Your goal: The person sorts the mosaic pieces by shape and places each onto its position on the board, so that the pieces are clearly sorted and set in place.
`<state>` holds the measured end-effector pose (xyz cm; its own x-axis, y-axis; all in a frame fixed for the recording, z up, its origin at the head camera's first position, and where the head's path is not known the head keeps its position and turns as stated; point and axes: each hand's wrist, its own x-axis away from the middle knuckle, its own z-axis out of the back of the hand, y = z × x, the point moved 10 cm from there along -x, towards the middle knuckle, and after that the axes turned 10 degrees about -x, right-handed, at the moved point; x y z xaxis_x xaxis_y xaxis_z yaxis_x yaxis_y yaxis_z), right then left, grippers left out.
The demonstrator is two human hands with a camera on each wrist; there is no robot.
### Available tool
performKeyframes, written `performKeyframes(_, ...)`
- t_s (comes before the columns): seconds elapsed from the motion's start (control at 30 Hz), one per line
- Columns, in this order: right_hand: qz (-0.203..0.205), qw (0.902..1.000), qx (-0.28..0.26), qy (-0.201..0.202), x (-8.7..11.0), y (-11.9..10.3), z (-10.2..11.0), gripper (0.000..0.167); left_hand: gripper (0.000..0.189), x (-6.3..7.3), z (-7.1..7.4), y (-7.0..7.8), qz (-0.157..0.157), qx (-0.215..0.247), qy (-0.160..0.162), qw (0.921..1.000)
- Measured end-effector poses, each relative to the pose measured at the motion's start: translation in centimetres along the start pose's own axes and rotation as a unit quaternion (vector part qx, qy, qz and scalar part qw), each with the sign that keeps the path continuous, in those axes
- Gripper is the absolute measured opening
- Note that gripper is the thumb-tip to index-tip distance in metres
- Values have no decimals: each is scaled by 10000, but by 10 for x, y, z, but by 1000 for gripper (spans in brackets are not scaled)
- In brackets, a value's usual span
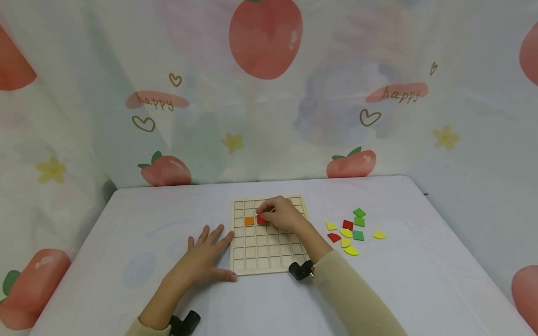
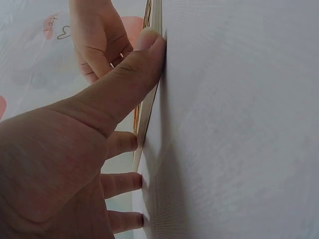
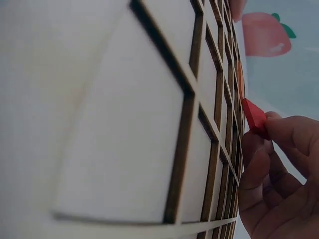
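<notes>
A wooden grid board (image 1: 262,267) lies on the white table, with an orange square tile (image 1: 249,221) set in one of its upper left cells. My right hand (image 1: 282,214) reaches over the board and pinches a red tile (image 3: 255,117) between thumb and fingers. In the head view that tile is just right of the orange one, one corner close over the grid in the right wrist view. My left hand (image 1: 206,261) lies with fingers spread at the board's left side; its thumb (image 2: 149,45) touches the lower left edge.
To the right of the board lies a loose group of tiles: green squares (image 1: 358,235), a red square (image 1: 348,225), a red quarter-round piece (image 1: 334,237) and several yellow pieces (image 1: 351,251). A printed cloth (image 1: 269,112) hangs behind the table (image 1: 168,210).
</notes>
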<state>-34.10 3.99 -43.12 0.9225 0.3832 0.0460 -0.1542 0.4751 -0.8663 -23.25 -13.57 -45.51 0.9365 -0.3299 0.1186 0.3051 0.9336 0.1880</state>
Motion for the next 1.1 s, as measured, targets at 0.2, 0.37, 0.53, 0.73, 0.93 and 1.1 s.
performKeyframes(0.2,25,9999,158,-29,-2,-1,-4,13,109,-2,-1,-1,-17,-17,9,10000)
performKeyframes(0.37,28,9999,150,-81,-2,-3,-6,13,109,-1,0,-1,-24,-20,46,10000)
performKeyframes(0.53,34,9998,121,-130,-3,-4,-8,13,109,-2,0,0,-32,-15,49,10000)
performKeyframes(0.73,-9,9998,124,-153,-3,-2,-9,13,109,0,1,0,-7,14,24,10000)
performKeyframes(0.93,-62,9992,348,-161,-2,-5,-9,13,111,1,2,1,-20,-23,32,10000)
performKeyframes(1.1,-99,9985,531,-120,-2,-6,-8,14,110,0,2,0,-43,-43,57,10000)
